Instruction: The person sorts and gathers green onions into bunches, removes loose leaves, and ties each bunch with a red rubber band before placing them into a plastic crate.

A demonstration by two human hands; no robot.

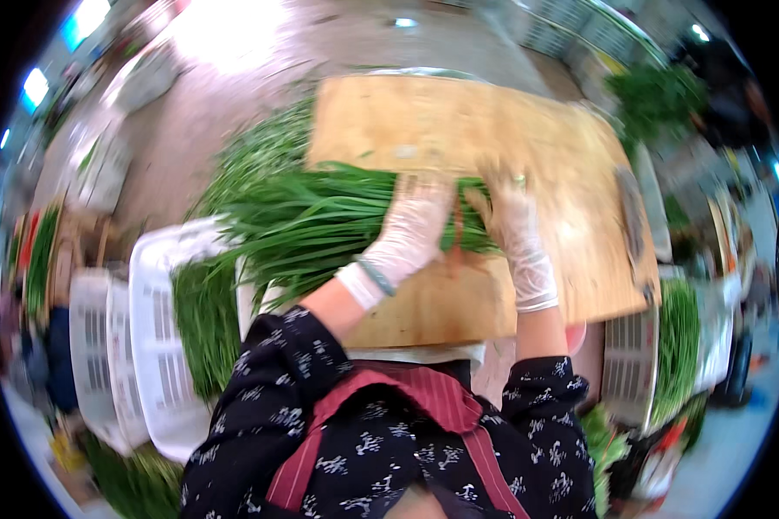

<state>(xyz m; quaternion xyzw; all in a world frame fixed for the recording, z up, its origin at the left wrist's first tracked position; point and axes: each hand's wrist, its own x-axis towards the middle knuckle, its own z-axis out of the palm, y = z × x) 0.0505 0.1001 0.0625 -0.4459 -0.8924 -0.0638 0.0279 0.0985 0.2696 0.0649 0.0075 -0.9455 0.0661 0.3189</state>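
A bunch of long green leaves, probably garlic chives (324, 207), lies across a wooden board (558, 194). My left hand (422, 214), in a whitish glove with a greenish band at the wrist, grips the bunch from above. Just right of it, an orange-red tie (457, 224) crosses the leaves. At the bunch's right end is my gloved right hand (509, 207), blurred, thumb and fingers apart; whether it presses on the stalks is unclear. The leafy ends spread left past the board's edge.
A dark-bladed knife (631, 214) lies along the board's right edge. White plastic crates (146, 285) holding greens stand at left, and another crate (630, 366) at right. Loose leaves (266, 146) are heaped beyond the board's left side. A person in dark clothes (720, 97) is at far right.
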